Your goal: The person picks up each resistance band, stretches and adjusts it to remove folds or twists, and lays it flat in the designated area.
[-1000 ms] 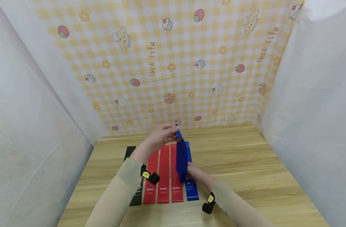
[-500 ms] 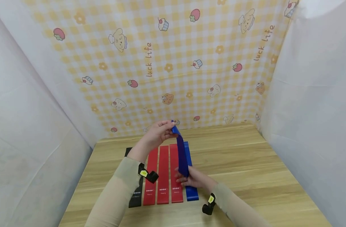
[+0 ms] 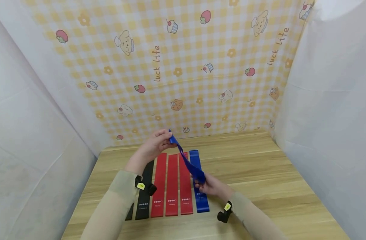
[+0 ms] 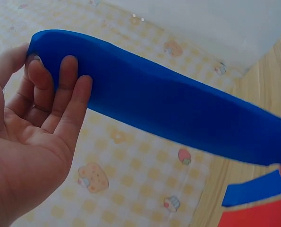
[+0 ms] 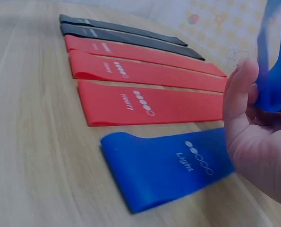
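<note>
A blue resistance band (image 3: pixel 196 172) is held at a slant in the air between both hands. My left hand (image 3: pixel 154 145) pinches its upper end; in the left wrist view several fingers lie against the band (image 4: pixel 145 99). My right hand (image 3: pixel 213 185) grips the lower end, its fingers partly hidden. Under that hand, a second blue band (image 3: pixel 203 205) marked "Light" lies flat on the table. Left of it lie three red bands marked "Heavy": one (image 3: pixel 186 196), another (image 3: pixel 172 186) and a third (image 3: pixel 158 190).
Two black bands lie left of the red ones, one (image 3: pixel 142 210) partly covered by the left arm, the other (image 5: pixel 126 27) fuller in the right wrist view. A patterned cloth (image 3: pixel 177 83) hangs behind the wooden table (image 3: pixel 245 166), with white sheets on both sides.
My left hand has moved left with the band's upper end. The right hand has shifted slightly right, and the band now slants more. The lying bands have stayed put.
</note>
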A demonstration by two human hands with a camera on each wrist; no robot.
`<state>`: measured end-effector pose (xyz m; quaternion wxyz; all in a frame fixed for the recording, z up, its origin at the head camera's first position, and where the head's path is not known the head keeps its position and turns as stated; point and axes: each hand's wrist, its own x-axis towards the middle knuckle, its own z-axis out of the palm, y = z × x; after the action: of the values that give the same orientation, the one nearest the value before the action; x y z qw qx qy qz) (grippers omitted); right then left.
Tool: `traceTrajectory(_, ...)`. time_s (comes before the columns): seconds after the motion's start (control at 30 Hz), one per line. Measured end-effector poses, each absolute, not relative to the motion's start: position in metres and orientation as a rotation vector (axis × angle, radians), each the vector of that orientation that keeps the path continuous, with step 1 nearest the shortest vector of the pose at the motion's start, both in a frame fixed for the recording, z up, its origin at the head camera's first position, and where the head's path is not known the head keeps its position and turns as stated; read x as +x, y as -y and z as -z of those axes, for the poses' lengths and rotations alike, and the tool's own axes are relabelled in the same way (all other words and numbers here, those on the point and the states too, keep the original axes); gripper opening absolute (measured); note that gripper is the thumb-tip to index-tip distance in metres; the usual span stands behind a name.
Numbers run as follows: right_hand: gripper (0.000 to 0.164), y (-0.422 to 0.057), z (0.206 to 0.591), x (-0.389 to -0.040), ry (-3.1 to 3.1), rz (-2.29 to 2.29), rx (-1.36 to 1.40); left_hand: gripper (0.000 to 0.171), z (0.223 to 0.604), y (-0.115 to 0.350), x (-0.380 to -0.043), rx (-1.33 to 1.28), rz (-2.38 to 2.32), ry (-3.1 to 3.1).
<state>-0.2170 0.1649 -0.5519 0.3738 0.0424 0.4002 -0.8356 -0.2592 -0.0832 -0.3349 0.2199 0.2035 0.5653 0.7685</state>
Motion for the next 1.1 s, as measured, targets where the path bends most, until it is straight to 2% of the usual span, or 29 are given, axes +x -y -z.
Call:
traceTrajectory(0.17,0.021,-0.174,0.547,-0.22,-1.08,2.194,0.208,0.025,0.345,0.108,-0.259,0.539,-2.131,-1.568)
traceTrajectory(0.43,0.027,-0.195,0.539,-0.235,-1.164,2.175,0.136,0.027,0.365,0.156,-0.253,0.425,-2.115,-1.675)
traceTrajectory(0.7,0.05,-0.216,0.532,-0.246,-1.261,2.152,0.117,0.023,0.396,0.192,-0.246,0.26,-2.034,-1.8)
traceTrajectory(0.9,0.053,-0.229,0.528,-0.247,-1.394,2.097,0.118,0.019,0.424,0.208,-0.241,0.198,-1.879,-1.892)
traceTrajectory(1.1,0.05,-0.239,0.532,-0.245,-1.51,2.037,0.06,0.024,0.454,0.213,-0.234,0.204,-1.8,-1.935)
